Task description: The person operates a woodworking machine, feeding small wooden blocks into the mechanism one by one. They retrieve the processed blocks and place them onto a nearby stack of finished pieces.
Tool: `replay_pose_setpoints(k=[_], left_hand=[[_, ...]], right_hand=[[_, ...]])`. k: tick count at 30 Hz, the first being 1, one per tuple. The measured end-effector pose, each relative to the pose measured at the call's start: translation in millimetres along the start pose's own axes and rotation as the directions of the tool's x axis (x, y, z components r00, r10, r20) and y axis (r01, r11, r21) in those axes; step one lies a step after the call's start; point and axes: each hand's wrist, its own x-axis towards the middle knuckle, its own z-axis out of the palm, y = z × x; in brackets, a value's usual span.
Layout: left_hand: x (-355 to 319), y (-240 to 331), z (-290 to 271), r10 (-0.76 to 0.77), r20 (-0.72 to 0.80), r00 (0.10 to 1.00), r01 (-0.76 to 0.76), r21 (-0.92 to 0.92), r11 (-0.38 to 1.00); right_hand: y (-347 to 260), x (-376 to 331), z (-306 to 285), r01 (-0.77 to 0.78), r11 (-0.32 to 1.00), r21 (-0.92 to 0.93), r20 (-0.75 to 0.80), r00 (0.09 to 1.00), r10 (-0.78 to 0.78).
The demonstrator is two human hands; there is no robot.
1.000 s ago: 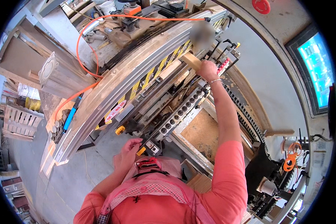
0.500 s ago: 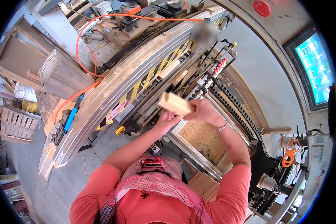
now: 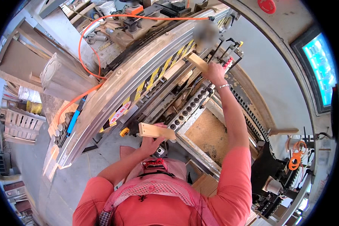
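Gripping a pale wooden block [image 3: 148,130] from beneath, the left hand [image 3: 154,143] holds it out in front of the person's pink apron [image 3: 165,187], near the end of a row of round black fittings [image 3: 192,104]. Farther out from the body, the right hand [image 3: 216,72] is closed around one end of a second wooden block [image 3: 197,62], its other end near a black-and-yellow striped strip [image 3: 154,77], while a screen [image 3: 320,69] glows blue over to the right.

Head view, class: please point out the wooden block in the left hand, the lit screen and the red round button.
Wooden block [image 3: 152,130], head view: on its broad face.
Lit screen [image 3: 319,71], head view: middle of the display.
Red round button [image 3: 266,5], head view: on its top.
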Motion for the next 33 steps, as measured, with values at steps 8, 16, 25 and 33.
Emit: replay_pose_setpoints(k=[8,16,25,33], left_hand=[[-8.4,5.3,2.0,-0.119,0.030,0.992,0.120,-0.051,0.991],[-3.7,2.8,-0.3,-0.155,0.069,0.986,0.163,-0.127,0.978],[-3.7,-3.1,-0.7,-0.169,0.110,0.979,0.184,-0.141,0.973],[-0.7,-4.7,0.5,-0.139,0.120,0.983,0.152,-0.102,0.983]], right_hand=[[1.7,23.5,35.7,-0.019,0.998,0.067,-0.026,0.999,0.021],[0.4,8.2,32.1,0.036,0.999,-0.017,-0.101,0.994,-0.038],[-12.0,11.1,24.7,-0.077,0.997,0.018,-0.042,0.996,0.078],[-14.9,18.5,24.2,-0.069,0.998,0.008,-0.017,0.997,0.069]])
